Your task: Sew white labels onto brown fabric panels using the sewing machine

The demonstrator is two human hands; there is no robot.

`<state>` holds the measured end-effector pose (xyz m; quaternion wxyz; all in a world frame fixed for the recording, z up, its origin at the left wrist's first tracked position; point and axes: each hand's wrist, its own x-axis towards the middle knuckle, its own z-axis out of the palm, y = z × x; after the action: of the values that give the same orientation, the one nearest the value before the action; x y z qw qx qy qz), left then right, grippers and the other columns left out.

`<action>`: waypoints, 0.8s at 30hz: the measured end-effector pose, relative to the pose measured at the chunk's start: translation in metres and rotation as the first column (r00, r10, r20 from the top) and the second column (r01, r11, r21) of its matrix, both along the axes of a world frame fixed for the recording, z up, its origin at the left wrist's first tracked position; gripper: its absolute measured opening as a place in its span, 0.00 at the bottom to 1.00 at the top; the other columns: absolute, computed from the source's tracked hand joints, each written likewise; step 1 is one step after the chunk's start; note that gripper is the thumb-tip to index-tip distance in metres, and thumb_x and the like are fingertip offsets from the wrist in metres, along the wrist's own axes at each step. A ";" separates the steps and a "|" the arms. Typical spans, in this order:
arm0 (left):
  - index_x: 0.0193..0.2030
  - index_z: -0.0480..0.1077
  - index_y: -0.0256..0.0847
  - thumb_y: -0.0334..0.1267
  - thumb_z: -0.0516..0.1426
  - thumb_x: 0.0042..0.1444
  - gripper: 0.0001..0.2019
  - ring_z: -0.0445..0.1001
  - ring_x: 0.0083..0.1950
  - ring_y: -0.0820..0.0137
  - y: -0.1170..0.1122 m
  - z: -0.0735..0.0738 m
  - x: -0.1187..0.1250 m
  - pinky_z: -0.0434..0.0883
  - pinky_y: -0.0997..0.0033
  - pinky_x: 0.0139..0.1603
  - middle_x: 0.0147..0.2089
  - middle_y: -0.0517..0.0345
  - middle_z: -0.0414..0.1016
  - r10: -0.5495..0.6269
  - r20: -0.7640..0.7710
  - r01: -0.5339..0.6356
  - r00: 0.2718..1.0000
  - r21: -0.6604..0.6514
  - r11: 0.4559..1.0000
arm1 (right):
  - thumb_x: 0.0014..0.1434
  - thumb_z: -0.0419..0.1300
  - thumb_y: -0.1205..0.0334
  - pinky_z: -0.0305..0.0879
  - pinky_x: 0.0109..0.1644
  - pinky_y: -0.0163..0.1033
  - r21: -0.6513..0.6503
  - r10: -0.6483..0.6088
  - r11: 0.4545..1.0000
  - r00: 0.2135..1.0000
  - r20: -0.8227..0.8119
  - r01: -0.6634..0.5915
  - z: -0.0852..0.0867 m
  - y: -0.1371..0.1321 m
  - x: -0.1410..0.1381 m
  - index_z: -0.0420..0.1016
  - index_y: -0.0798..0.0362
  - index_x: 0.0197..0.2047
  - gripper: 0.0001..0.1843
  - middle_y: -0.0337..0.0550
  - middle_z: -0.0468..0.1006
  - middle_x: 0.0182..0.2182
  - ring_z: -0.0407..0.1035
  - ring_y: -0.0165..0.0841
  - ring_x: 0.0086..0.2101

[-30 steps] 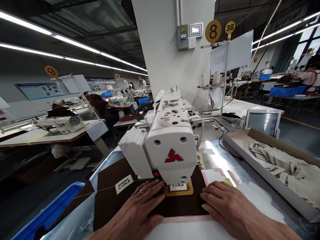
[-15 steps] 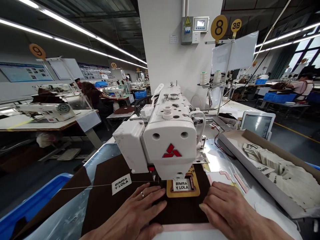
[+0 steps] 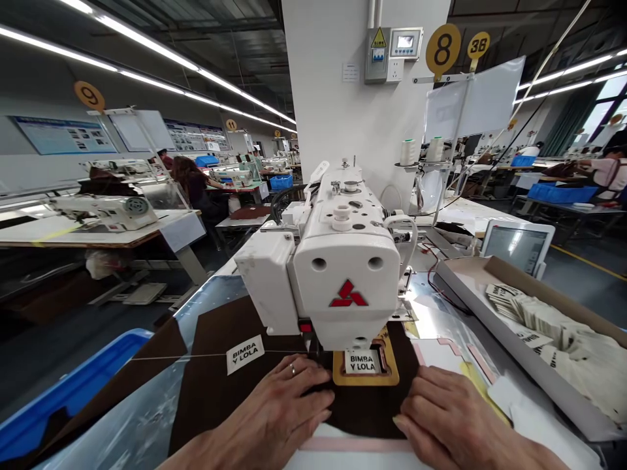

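My left hand (image 3: 279,411), with a ring on one finger, lies flat on a dark brown leather-like panel (image 3: 210,385), holding it down. My right hand (image 3: 441,414) presses the panel's right part. Between them, under the head of a white industrial sewing machine (image 3: 345,274), sits a gold-coloured sewing template (image 3: 365,377) framing a white "BIMBA Y LOLA" label (image 3: 361,361). A second such label (image 3: 245,354) lies on the panel to the left. A thin thread (image 3: 181,356) crosses the panel. The needle area is hidden by the machine head.
A cardboard tray of stacked labels (image 3: 533,333) stands to the right, with a screen (image 3: 516,246) behind it. A blue bin (image 3: 68,385) sits at the left. Other sewing stations and seated people (image 3: 193,189) fill the background.
The template and its label have slid toward me from under the machine head, with both hands following, and the whole label now shows. The view has shifted slightly.
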<state>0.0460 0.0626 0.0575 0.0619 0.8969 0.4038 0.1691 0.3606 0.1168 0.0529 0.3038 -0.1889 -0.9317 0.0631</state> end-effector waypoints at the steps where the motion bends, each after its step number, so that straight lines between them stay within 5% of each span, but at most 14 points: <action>1: 0.58 0.75 0.47 0.30 0.56 0.72 0.13 0.74 0.60 0.62 0.000 0.000 0.001 0.70 0.61 0.66 0.58 0.55 0.77 0.002 0.016 -0.002 1.000 0.005 1.000 | 0.73 0.53 0.69 0.65 0.34 0.40 0.000 -0.004 1.000 1.000 0.008 0.004 0.000 -0.001 -0.001 0.75 0.51 0.35 0.15 0.40 0.76 0.27 0.70 0.33 0.29; 13: 0.46 0.74 0.42 0.27 0.51 0.71 0.11 0.75 0.51 0.62 0.000 0.004 0.003 0.73 0.64 0.55 0.52 0.55 0.78 -0.006 0.039 0.005 0.999 0.030 1.000 | 0.73 0.54 0.67 0.68 0.36 0.40 0.036 -0.042 0.999 0.994 0.103 0.039 -0.001 -0.006 0.000 0.76 0.50 0.34 0.15 0.41 0.77 0.28 0.72 0.36 0.31; 24: 0.47 0.74 0.43 0.27 0.51 0.71 0.12 0.74 0.50 0.63 -0.002 0.004 0.003 0.72 0.65 0.54 0.51 0.54 0.77 -0.002 0.027 0.000 1.000 0.056 0.998 | 0.73 0.54 0.68 0.68 0.36 0.41 0.030 -0.033 0.999 0.995 0.098 0.030 -0.003 -0.003 -0.001 0.74 0.50 0.33 0.15 0.41 0.76 0.28 0.72 0.35 0.31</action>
<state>0.0491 0.0601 0.0613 0.0422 0.8962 0.3977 0.1923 0.3592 0.1133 0.0498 0.2610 -0.2020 -0.9433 0.0354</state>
